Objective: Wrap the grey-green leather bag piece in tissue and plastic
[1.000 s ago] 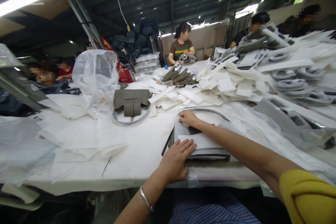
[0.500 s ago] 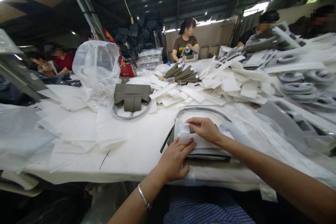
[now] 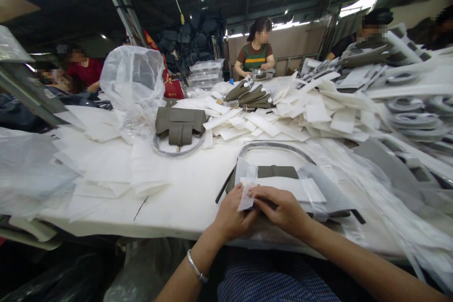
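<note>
An olive-grey handbag (image 3: 278,171) lies in front of me, partly covered by white foam sheets and clear film. Its wrapped handle (image 3: 279,145) arches away on the far side. My left hand (image 3: 234,214) is closed at the bag's near left part, gripping a white wrapping strip (image 3: 247,192) folded over there. Close beside it, my right hand (image 3: 283,206) pinches the same strip with bent fingers. The fingertips meet at the strip and partly hide each other. A white foam piece (image 3: 295,189) rests across the bag's front.
Another olive-grey bag (image 3: 180,125) lies at the table's middle left. White foam sheets (image 3: 102,165) are spread on the left; a heap of foam pieces (image 3: 300,108) lies at the back. Clear plastic (image 3: 357,174) is on the right. A co-worker (image 3: 256,54) is across the table.
My right hand has come down towards me from the bag's top, bringing the white strip over the near side. The left hand stays at the near left. More of the bag's top shows.
</note>
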`<state>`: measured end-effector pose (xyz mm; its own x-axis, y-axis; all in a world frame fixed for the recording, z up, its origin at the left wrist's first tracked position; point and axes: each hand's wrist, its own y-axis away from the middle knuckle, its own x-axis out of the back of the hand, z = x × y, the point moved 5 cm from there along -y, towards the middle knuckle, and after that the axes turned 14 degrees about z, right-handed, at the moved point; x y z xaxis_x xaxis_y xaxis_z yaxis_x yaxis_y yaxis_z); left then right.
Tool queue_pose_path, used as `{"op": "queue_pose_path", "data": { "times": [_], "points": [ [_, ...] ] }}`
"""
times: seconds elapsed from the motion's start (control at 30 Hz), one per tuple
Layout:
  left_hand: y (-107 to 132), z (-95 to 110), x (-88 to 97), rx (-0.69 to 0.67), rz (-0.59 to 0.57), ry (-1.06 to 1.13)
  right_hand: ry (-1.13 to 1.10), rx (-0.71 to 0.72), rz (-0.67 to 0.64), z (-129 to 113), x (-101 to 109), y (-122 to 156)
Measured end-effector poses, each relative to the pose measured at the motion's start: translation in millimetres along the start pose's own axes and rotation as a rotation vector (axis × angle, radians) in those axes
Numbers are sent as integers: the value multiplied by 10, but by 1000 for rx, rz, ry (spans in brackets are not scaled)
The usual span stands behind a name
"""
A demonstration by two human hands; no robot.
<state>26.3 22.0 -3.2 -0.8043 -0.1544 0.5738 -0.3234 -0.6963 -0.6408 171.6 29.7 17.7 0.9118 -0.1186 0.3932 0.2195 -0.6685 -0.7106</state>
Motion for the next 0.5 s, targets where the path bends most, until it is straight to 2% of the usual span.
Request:
{"op": "queue_pose_path", "data": {
  "times": [0.13, 0.2, 0.3, 0.4, 0.5],
  "points": [
    [20, -102, -4, 98, 125, 36, -1, -22, 71, 17, 44, 77],
    [31, -141, 18, 166, 202, 31, -10, -3, 56, 9, 55, 94],
    [50, -186, 56, 227, 286, 18, -14, 104, -21, -38, 35, 102],
    [63, -181, 17, 120, 199, 3, -51, 213, -92, -106, 20, 124],
    [96, -183, -36, 10, 105, -3, -79, 249, -124, -160, 42, 248]
  ]
}}
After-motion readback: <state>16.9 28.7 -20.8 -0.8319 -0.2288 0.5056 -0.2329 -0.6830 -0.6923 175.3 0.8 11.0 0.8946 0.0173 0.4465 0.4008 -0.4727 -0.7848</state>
